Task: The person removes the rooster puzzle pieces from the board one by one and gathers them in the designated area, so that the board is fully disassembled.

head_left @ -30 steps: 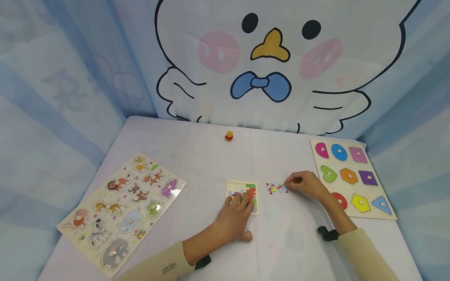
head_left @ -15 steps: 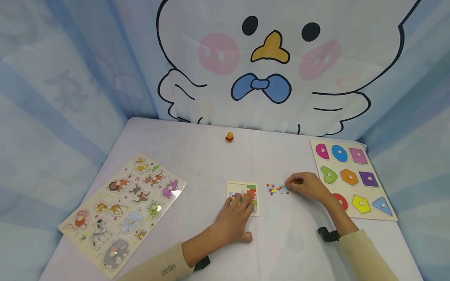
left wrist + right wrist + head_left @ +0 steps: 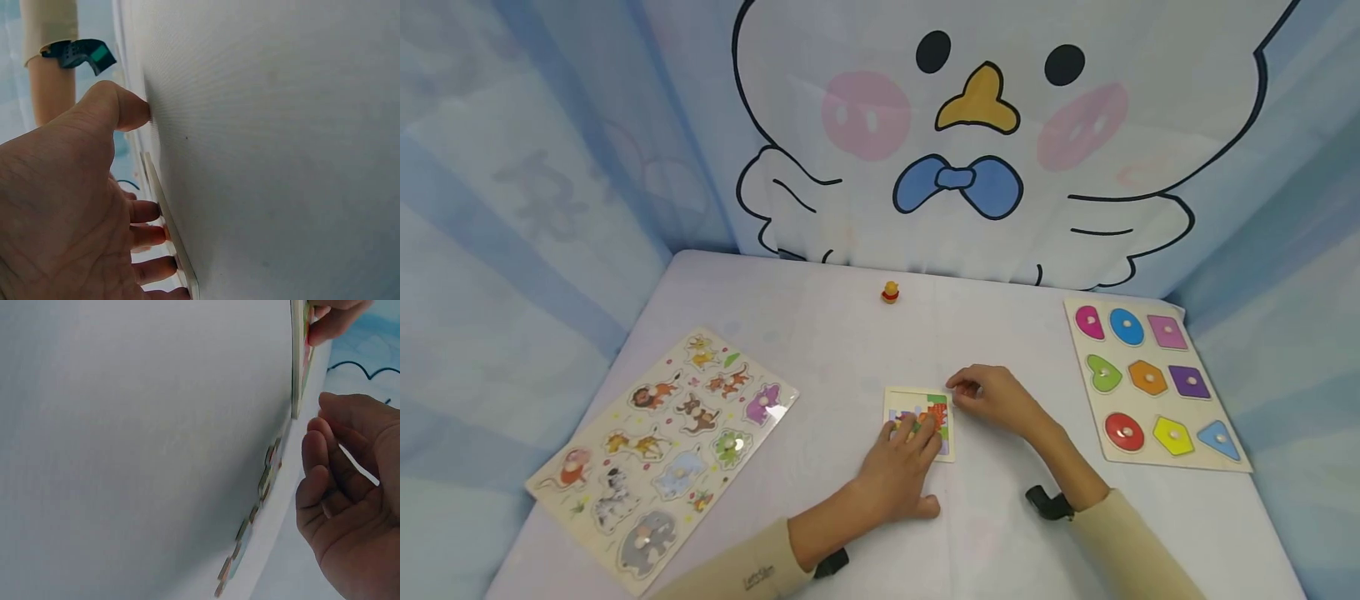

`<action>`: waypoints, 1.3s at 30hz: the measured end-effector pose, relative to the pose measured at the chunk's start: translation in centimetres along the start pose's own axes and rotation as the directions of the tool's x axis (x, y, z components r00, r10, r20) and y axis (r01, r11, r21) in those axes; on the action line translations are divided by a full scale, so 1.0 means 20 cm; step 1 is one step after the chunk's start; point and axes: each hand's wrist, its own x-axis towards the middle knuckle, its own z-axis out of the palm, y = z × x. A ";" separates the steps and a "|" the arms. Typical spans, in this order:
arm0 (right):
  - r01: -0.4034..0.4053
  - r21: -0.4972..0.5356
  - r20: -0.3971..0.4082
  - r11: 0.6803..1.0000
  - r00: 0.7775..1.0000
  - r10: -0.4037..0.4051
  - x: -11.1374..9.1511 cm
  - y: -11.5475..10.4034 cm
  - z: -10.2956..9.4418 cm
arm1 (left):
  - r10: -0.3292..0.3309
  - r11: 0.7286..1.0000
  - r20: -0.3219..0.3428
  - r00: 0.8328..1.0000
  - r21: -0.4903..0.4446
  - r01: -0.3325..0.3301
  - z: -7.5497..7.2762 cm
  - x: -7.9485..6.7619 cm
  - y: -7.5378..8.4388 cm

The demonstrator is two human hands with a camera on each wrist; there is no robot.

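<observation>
Update: R hand (image 3: 996,400) has swung in from over the loose pcs (image 3: 270,474), now sits at the R edge of the puzzle tray (image 3: 902,394), nr its far corner. L hand (image 3: 898,471) basically same spot. Prob means work's shifted from pcs to tray, IMO.

L fingers: loosely spread, tips resting on tray's picture area, not gripping; thumb off to the side. R fingers: curled, thumb + index tips close together; can't tell if a pc is pinched, nothing shows btwn them.

Tray's flat on bench (image 3: 820,358), under L fingertips, R tips right beside its edge (contact unclear). R wrist view: 2 pcs on bench below R hand, nearer one close to tray corner; head view has them hidden.
</observation>
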 end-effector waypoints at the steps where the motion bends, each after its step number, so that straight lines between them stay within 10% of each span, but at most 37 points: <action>1: 0.004 -0.012 0.008 1.000 1.000 -0.004 0.01 -0.01 0.02 | 0.001 1.000 0.001 1.000 -0.002 -0.001 0.00 0.00 0.00; 39: 0.261 -0.181 0.298 0.948 0.933 -0.200 0.19 -0.11 0.03 | -0.025 1.000 0.014 1.000 0.002 0.025 -0.03 0.02 0.01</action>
